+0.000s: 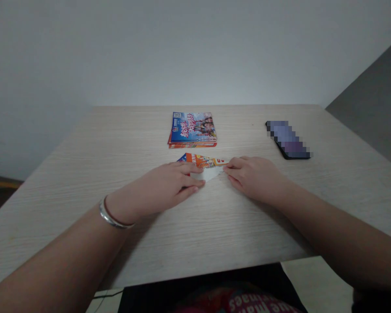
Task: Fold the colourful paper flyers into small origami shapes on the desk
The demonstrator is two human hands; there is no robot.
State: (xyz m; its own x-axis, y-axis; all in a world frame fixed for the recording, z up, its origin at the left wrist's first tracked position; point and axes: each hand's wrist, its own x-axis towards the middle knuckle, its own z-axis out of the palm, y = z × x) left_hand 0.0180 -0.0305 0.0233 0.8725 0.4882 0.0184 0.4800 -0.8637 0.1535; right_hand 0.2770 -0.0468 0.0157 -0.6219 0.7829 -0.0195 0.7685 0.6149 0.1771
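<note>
At the centre of the table [143, 141], taken as a clock face with 12 at the wall [195, 52], lies a folded printed paper [211, 173]. Its pointed end faces 3 o'clock; its white section faces the person.

The left hand [163, 184] approaches from 8 o'clock, palm down. Its fingers are spread across the paper's wide end, unclenched. A silver bangle [112, 217] encircles the wrist. The right hand [256, 174] sits at 3 o'clock, fingertips gathered on the pointed end. From where I stand, I cannot tell whether they pinch it or only press it.

Between 11 and 12 o'clock lies a stack of leaflets [195, 128], its lower edges slightly fanned. A narrow strip of tabletop separates it from the paper. At 2 o'clock a phone [288, 140] lies flat, its long edges slanted; a wider strip divides it from the stack. Broad margins extend to the left edge at 9 o'clock and the near edge at 6.
</note>
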